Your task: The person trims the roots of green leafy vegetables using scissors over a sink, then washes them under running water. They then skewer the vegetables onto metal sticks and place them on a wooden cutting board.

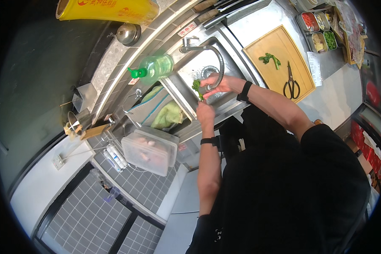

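My left hand [205, 112] grips the lower end of a leafy green vegetable [197, 87] over a stainless steel sink basin [190, 68]. My right hand [222, 84] is beside the vegetable, fingers apart, its fingertips close to or touching the leaves. The flexible metal spout of the faucet [221, 60] curves down over the right hand and hides part of it. Behind the hands, the round drain strainer [210, 71] shows in the basin floor. On a wooden cutting board [263, 41] to the right lie another piece of leafy green [269, 60] and black-handled scissors [291, 84].
A green pump bottle [158, 66] stands left of the basin. Green cloths [166, 114] lie in the neighbouring sink, beside lidded plastic boxes [146, 152]. Metal containers of chopped ingredients [319, 43] and a paper slip [315, 68] are at the right. Knives [222, 16] line the back.
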The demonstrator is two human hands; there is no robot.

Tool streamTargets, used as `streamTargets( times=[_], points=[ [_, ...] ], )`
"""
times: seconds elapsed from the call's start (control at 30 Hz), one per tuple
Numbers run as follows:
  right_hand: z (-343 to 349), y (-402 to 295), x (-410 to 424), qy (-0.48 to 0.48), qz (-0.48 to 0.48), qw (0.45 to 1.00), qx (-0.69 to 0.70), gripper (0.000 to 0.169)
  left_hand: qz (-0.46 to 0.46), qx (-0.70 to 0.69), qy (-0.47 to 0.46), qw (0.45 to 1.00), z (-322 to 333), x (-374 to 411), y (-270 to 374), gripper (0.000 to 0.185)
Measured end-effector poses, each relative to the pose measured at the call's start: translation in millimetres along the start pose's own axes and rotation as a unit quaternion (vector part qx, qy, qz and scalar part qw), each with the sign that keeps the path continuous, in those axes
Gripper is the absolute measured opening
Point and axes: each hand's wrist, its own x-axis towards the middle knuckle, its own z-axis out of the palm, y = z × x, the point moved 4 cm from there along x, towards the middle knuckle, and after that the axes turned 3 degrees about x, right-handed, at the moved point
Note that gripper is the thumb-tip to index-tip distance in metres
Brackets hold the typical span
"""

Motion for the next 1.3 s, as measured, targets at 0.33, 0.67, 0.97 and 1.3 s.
streamTargets(
  times=[0.33, 0.67, 0.97, 1.3],
  points=[
    [-17, 8, -16, -0.041, 0.095, 0.989, -0.109, 0.045, 0.062, 0.044, 0.066, 0.995, 2, 5, 1, 0.027],
    [0, 57, -17, -0.113, 0.040, 0.984, 0.133, 0.015, -0.130, -0.716, -0.339, 0.596, 96, 66, -65, 0.029],
    [-26, 71, -16, 0.026, -0.015, 0.997, -0.074, 0.022, -0.214, -0.645, -0.227, 0.697, 49, 25, 8, 0.020],
    [12, 57, -25, -0.038, 0.091, 0.992, 0.073, 0.029, -0.184, -0.664, -0.287, 0.665, 36, 32, 12, 0.012]
  ],
)
